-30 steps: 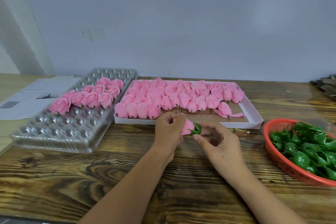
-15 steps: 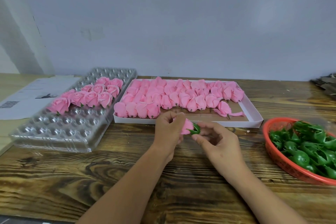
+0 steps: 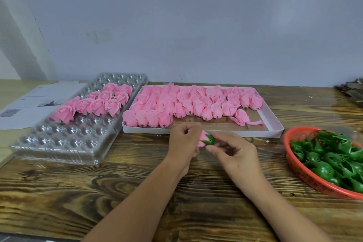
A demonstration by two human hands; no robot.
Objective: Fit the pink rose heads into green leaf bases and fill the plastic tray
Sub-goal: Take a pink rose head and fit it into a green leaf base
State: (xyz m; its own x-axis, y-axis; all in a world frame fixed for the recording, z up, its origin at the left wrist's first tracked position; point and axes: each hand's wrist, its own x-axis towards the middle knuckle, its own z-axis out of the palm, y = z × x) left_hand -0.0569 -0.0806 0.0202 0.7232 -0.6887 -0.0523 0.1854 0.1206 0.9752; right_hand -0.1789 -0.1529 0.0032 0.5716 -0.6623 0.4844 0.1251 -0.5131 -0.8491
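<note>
Hands pushing rose into leaf base

Left hand (image 3: 183, 141) is gripping a pink rose head (image 3: 202, 139), fingers curled tight round it, just above the wood table (image 3: 98, 192). Right hand (image 3: 233, 153) is pinching a green leaf base (image 3: 210, 140) w/ thumb & fingertips, narrow grip. Base is touching the rose's bottom end; can't tell if it's all the way on. Both hands are meeting in the middle, right in front of the white box (image 3: 275, 129).

White box is holding lots of loose pink rose heads (image 3: 196, 104), lying in rows, filling most of it. One is lying apart near the box's right front, w/ a loose petal beside it.

Clear plastic tray (image 3: 59, 143) is sitting left of the box, touching it or nearly so. Finished roses (image 3: 98, 102) are standing in its back cups, abt a dozen; front cups are showing bare plastic.

Red basket (image 3: 298, 167) is sitting at the right, partly cut off by the frame edge, piled w/ green leaf bases (image 3: 330, 161).

White paper (image 3: 29, 100) is lying far left, partly under the tray. Some dark stuff is showing at the far right edge, too small to tell.
</note>
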